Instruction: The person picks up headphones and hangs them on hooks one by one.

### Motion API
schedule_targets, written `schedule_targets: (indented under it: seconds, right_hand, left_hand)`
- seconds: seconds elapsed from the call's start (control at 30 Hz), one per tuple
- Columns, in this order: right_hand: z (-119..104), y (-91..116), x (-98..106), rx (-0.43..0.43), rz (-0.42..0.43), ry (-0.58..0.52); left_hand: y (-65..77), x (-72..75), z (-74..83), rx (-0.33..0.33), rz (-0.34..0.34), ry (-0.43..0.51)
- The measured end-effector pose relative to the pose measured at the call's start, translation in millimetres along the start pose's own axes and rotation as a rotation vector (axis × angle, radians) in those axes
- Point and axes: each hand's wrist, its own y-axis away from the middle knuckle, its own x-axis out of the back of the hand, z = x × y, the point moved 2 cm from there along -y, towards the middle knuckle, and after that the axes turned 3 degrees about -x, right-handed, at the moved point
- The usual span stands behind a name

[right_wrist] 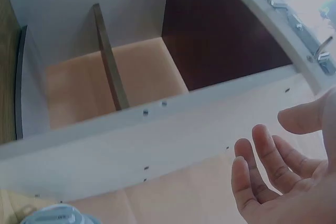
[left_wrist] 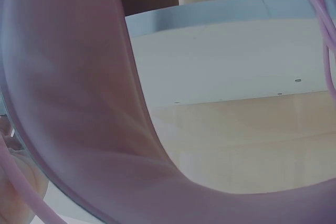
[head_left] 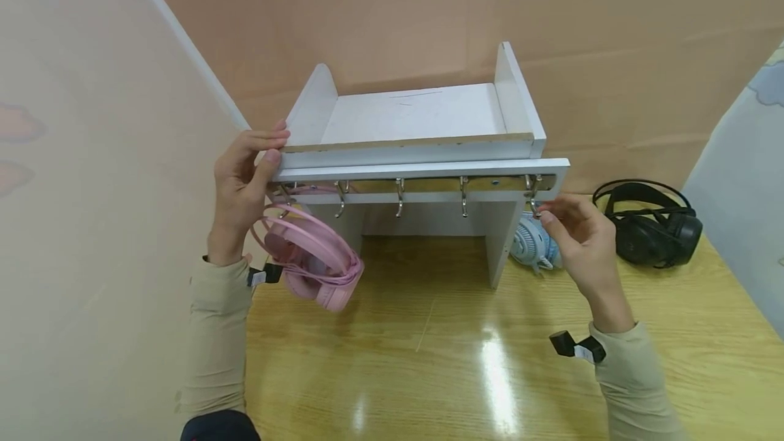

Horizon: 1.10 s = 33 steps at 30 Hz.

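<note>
A white shelf (head_left: 422, 169) with a row of metal hooks (head_left: 400, 199) along its front rail stands on the table. My left hand (head_left: 241, 172) grips its left front corner, fingers on the upper edge and thumb on the rail. Pink headphones (head_left: 324, 257) with a bundled cable hang below that hand at the leftmost hook; their headband (left_wrist: 73, 103) fills much of the left wrist view. My right hand (head_left: 582, 243) is beside the rightmost hook (head_left: 534, 206), fingertips close to it. In the right wrist view its fingers (right_wrist: 273, 163) are loosely bent, thumb apart, nothing between.
Light blue headphones (head_left: 533, 243) lie on the wooden table (head_left: 429, 359) by the shelf's right side panel. Black headphones (head_left: 655, 230) rest farther right. Brown paper (head_left: 398, 12) covers the wall behind, and a pale wall (head_left: 92, 223) rises close on the left.
</note>
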Motion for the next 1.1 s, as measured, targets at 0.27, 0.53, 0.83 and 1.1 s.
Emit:
schedule_targets:
  seconds: [0.27, 0.53, 0.83, 1.1]
  right_hand:
    - [11.7, -12.7, 12.5, -0.088, 0.069, 0.121]
    - [24.4, -23.2, 31.4, -0.145, 0.067, 0.178]
    - [41.0, -33.9, 51.1, -0.197, 0.038, 0.378]
    - [56.3, -45.3, 62.1, -0.208, 0.032, 0.432]
  left_hand:
    - [0.1, -1.5, 0.5, -0.005, -0.001, -0.004]
    - [-2.7, -5.4, -0.7, -0.005, -0.010, 0.003]
    - [-2.0, -6.4, -0.2, -0.007, -0.013, -0.011]
    - [-1.6, -7.2, 0.0, -0.010, -0.014, -0.014]
